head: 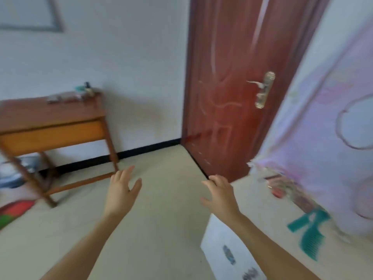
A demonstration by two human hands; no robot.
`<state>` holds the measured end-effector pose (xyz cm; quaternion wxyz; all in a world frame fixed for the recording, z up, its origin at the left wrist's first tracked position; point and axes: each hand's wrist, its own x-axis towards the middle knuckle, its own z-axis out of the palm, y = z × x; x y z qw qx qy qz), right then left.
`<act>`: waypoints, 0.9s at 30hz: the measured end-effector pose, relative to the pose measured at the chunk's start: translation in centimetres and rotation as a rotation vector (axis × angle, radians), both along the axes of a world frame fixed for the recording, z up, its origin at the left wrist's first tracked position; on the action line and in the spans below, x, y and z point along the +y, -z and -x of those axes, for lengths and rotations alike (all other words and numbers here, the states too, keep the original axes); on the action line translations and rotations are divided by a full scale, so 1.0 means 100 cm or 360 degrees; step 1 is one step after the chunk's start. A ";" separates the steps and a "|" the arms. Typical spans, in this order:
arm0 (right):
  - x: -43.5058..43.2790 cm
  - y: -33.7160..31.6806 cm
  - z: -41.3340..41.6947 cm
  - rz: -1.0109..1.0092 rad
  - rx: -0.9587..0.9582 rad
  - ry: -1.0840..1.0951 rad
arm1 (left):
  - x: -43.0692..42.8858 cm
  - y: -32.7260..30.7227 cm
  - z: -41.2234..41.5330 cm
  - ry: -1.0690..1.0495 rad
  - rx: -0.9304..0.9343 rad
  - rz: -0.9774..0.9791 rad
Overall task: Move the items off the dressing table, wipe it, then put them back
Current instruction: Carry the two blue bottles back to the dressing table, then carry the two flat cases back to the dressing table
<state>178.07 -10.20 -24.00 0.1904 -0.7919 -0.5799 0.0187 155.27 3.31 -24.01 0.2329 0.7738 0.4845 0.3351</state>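
The left grip (121, 188) and right grip (220, 196) both hang over the floor (161, 229) right of the wooden dressing table (52, 136), spread open, holding nothing. Small blurred items (70, 96) sit at its tabletop's (40, 114) back right corner; two teal combs (308, 229) lie well to its right

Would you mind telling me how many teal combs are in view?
2: one teal comb on the pale surface at right, another just below it; blur may hide more.
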 end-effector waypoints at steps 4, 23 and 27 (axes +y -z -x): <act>0.083 -0.027 0.073 -0.0071 -0.0111 -0.0316 | 0.035 -0.016 0.093 -0.0309 -0.0060 -0.0038; 0.398 -0.101 0.159 -0.0390 -0.0223 -0.1018 | 0.248 -0.083 0.190 -0.0763 -0.0041 -0.0312; 0.467 -0.100 0.159 -0.0347 -0.0221 -0.1096 | 0.306 -0.076 0.195 -0.0868 -0.0122 -0.0285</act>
